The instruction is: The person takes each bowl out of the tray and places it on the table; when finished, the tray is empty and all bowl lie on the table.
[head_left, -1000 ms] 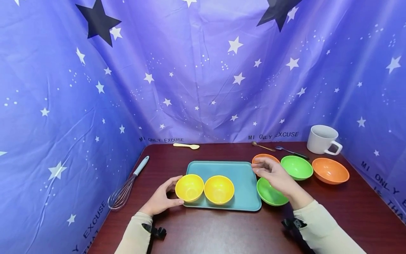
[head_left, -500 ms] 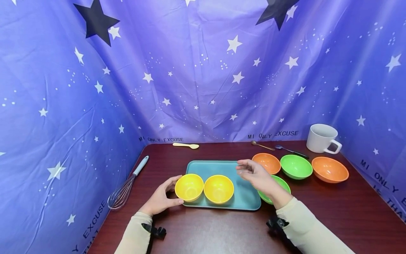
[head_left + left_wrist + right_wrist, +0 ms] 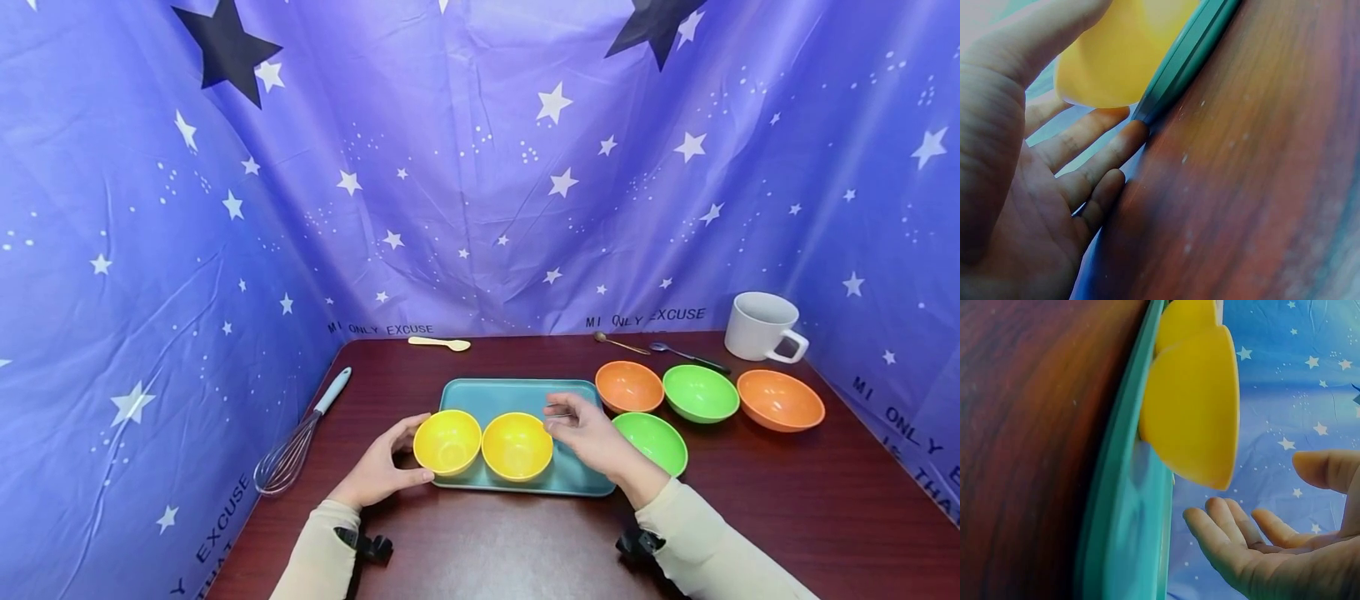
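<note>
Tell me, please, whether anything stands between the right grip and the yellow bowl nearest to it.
Nothing visible does: the right wrist view shows only a gap between the right grip and the nearer yellow bowl, which sits on the teal tray.

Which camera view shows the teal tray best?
The head view: nearly the whole tray shows, though two yellow bowls and the right hand cover parts. The left wrist view shows mainly some rim; the right wrist view, a cropped side.
</note>
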Demonstrator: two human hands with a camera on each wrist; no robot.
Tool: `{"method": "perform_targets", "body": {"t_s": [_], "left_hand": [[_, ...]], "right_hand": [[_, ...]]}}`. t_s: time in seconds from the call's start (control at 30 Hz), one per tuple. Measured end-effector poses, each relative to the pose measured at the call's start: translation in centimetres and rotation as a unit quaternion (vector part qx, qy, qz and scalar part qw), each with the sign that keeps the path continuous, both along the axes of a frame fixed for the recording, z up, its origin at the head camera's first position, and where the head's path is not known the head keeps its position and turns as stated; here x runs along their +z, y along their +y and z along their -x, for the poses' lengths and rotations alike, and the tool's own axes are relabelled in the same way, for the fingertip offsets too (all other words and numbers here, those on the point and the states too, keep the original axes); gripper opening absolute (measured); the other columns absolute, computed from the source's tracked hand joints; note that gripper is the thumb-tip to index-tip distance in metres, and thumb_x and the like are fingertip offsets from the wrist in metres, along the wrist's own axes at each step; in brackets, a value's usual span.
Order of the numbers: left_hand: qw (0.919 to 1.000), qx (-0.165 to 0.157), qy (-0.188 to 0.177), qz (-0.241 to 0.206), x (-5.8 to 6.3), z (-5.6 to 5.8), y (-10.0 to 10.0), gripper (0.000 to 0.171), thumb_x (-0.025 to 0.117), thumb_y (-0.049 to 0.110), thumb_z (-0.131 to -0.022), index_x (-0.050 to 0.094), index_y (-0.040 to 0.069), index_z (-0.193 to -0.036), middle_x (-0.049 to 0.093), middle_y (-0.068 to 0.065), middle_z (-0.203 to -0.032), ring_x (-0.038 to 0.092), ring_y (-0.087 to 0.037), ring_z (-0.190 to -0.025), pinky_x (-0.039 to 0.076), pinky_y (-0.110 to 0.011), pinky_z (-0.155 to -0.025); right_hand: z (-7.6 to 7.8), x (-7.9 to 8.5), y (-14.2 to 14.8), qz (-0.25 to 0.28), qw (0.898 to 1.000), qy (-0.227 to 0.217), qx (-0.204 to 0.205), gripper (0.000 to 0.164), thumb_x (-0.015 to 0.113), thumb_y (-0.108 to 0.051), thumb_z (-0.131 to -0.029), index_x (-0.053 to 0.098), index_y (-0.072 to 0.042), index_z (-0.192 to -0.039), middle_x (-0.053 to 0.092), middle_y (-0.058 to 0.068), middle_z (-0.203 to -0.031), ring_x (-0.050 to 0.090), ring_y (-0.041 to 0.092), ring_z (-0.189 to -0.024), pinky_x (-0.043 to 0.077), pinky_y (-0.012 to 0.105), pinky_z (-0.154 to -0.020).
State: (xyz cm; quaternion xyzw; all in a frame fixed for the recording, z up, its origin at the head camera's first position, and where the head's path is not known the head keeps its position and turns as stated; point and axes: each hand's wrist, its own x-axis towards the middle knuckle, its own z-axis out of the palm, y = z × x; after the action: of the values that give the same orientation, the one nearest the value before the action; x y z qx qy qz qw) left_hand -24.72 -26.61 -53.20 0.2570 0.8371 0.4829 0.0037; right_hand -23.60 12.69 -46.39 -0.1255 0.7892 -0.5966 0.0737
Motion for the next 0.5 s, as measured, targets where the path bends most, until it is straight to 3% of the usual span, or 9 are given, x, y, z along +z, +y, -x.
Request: {"method": "perform_targets", "body": {"t_s": [0.2, 0.5], "left_hand": [[1.0000, 0.002, -0.007, -0.004, 0.0, -0.1, 0.0, 0.090, 0.093, 0.029, -0.082, 0.045, 0.021, -0.158, 0.065, 0.000, -0.136, 0.064, -0.022, -0.117, 0.050, -0.034, -0.103], [0.9999, 0.005, -0.013, -0.003, 0.1, -0.1, 0.1, 0.090, 0.093, 0.029, -0.081, 0.045, 0.023, -0.157, 0.065, 0.001, -0.136, 0.064, -0.021, -0.117, 0.050, -0.034, -0.104]], "right_hand": [[-0.2, -0.4, -0.5, -0.009, 1.000, -0.019, 0.003, 0.052, 0.064, -0.010, -0.104, 0.046, 0.007, -0.149, 0.058, 0.022, -0.139, 0.058, 0.039, -0.130, 0.053, 0.046, -0.102], [-0.4, -1.2, -1.0, 0.044, 0.996, -0.081, 0.018, 0.057, 0.057, -0.007, -0.106, 0.034, 0.008, -0.157, 0.048, 0.027, -0.148, 0.054, 0.042, -0.132, 0.060, 0.048, -0.088]]}}
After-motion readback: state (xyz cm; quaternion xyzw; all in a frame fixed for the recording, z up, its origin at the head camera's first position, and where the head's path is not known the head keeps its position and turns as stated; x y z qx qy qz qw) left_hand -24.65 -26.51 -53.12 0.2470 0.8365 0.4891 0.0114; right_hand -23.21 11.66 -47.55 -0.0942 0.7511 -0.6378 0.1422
